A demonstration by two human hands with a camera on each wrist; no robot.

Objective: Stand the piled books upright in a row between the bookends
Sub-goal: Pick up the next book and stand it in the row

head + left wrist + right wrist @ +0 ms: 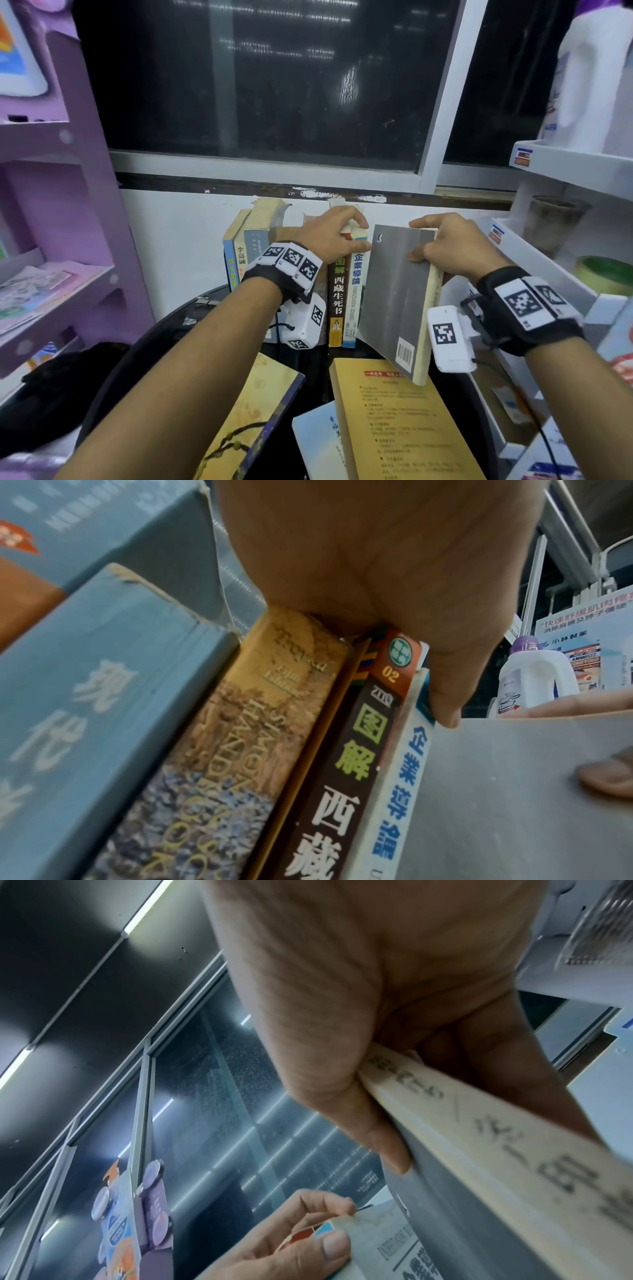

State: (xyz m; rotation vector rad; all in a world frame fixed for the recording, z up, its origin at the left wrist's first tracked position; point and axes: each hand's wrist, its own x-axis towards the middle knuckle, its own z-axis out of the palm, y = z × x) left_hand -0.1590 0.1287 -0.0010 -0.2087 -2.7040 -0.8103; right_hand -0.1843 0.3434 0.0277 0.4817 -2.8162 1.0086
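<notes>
The grey-covered book (397,301) sits right of centre in the head view, held off the table by the right hand (448,245), whose thumb lies on the grey cover and whose fingers wrap the top edge and far side; its long axis runs near vertical, the top leaning toward the upper left and the lower corner hanging over the yellow book (404,421) that lies flat below; it is just beside, perhaps touching, the right end of the standing row (294,270), whose last member is the white book with blue characters (356,294); the left hand (325,236) curls over the tops of that book and its dark brown neighbour (337,294), pinching them upright, as the left wrist view confirms with the thumb (445,704) down the white book's side; so the free slot lies immediately left of the grey book, and the right hand is the nearer one to fill it; I judge the coming move to be a short tilt to vertical and a push leftward; no bookend can be made out in these views; three more books lie flat at the bottom of the frame, the yellow one, a pale blue one (318,442) and a gold floral one (253,421); shelves stand at the left (51,212) and right (565,161) edges, the right one carrying a white bottle (589,78).
</notes>
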